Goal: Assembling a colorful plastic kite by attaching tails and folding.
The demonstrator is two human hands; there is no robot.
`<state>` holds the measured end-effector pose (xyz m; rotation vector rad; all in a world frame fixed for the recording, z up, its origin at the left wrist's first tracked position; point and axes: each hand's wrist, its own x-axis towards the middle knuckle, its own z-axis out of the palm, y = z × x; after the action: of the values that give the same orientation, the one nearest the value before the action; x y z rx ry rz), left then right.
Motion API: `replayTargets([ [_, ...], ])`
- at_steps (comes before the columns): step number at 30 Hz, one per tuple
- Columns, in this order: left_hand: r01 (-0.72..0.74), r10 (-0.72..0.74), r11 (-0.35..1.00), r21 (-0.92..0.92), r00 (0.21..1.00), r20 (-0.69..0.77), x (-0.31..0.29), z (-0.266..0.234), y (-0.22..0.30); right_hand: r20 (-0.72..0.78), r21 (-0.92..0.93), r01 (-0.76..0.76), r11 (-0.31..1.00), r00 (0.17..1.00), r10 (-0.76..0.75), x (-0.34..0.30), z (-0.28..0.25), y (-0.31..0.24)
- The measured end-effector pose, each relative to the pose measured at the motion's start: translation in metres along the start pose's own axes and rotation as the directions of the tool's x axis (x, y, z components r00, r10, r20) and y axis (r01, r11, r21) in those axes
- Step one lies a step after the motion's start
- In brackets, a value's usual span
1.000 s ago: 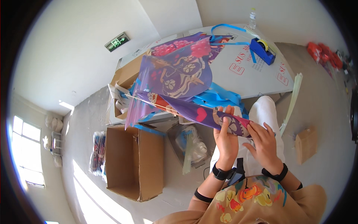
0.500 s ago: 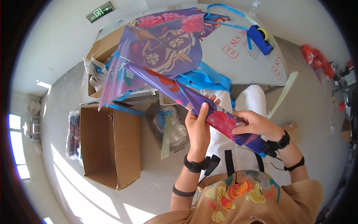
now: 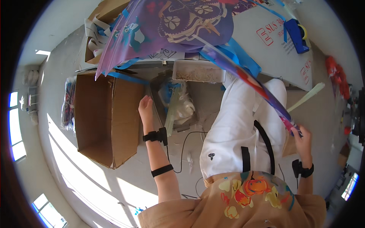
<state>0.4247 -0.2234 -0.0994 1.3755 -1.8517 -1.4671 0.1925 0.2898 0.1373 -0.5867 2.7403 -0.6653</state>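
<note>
My right hand [image 3: 303, 138] is closed round the near end of a long, narrow rolled plastic sheet [image 3: 262, 90], printed purple and red. The roll slants away to the upper left over my knees, its far end above the table. My left hand [image 3: 145, 108] holds nothing that I can see. It is raised beside the right flap of a cardboard box [image 3: 125, 121], fingers loosely bent and partly hidden. On the table lies a purple translucent plastic sheet [image 3: 152, 32] with a printed pattern, and blue ribbon [image 3: 243, 57] lies beside it.
A blue tape dispenser [image 3: 296, 38] stands on the white table [image 3: 262, 57]. Under the table edge are a white tray [image 3: 199, 72] and a dark bin [image 3: 194, 117] with pale strips [image 3: 173, 114]. Wrapped bundles [image 3: 68, 102] stand left of the box. More pale strips [image 3: 308, 97] lie right of my knees.
My left hand has let go of the roll and moved left towards the box. The right hand has moved right and lower with the roll. The view has shifted downward.
</note>
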Motion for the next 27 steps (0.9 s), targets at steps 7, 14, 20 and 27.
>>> replayTargets([
  [7,0.693,-0.555,0.674,-0.256,0.704,0.444,-0.050,0.102,-0.183,-0.086,0.182,-0.434,0.882,0.887,0.454,-0.102,0.014,0.037],
  [14,0.326,-0.421,0.889,0.322,0.859,0.291,-0.023,0.177,-0.221,-0.132,0.025,-0.513,0.858,0.849,0.512,-0.133,0.007,0.031],
  [20,0.589,-0.590,0.804,-0.077,0.779,-0.213,-0.018,0.147,-0.210,-0.193,0.033,-0.553,0.832,0.814,0.548,-0.144,0.007,0.027],
  [27,0.548,-0.611,0.739,-0.392,0.790,-0.048,-0.027,0.109,-0.172,-0.131,0.045,-0.399,0.916,0.907,0.401,-0.133,0.007,0.025],
])
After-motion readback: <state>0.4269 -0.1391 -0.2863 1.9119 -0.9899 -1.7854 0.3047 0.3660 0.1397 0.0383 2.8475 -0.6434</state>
